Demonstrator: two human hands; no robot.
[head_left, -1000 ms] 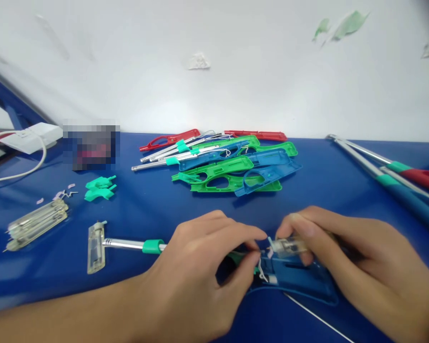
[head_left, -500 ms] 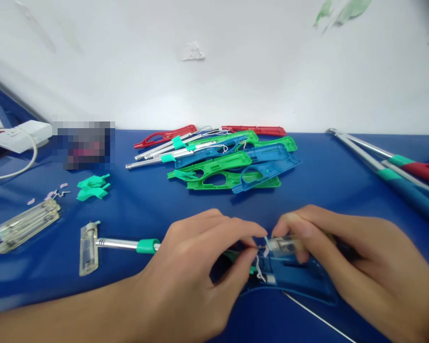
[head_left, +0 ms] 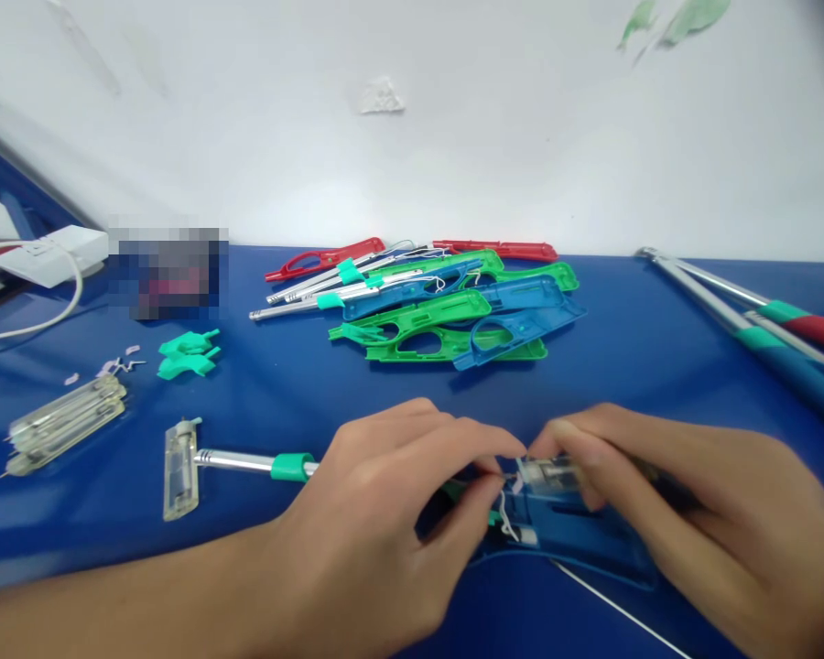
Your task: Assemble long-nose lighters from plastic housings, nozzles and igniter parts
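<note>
Right in front of me lies a blue lighter casing half [head_left: 594,542], open side up. A metal lighter tube [head_left: 237,462] with a green collar runs from it to the left, partly under my left hand [head_left: 391,513]. My right hand [head_left: 673,494] grips a clear fuel tank [head_left: 547,473] over the casing. The thumb and forefinger of my left hand are pinched together at the tank's left end, and what lies between them is hidden. A small pinkish piece [head_left: 517,484] and a curled white wire [head_left: 506,519] show just beside the fingertips.
Another clear tank [head_left: 180,471] lies by the tube's tip, with more tanks [head_left: 69,426] and green trigger pieces [head_left: 189,354] beyond. Several red, green and blue casing halves [head_left: 446,316] are heaped near the white wall. Long lighters [head_left: 755,334] lie right; a white box with cable [head_left: 55,256] left.
The whole view has shifted slightly, so things appear a little further right. Both hands keep nearly the same pose around the clear tank, which sits slightly lower against the casing.
</note>
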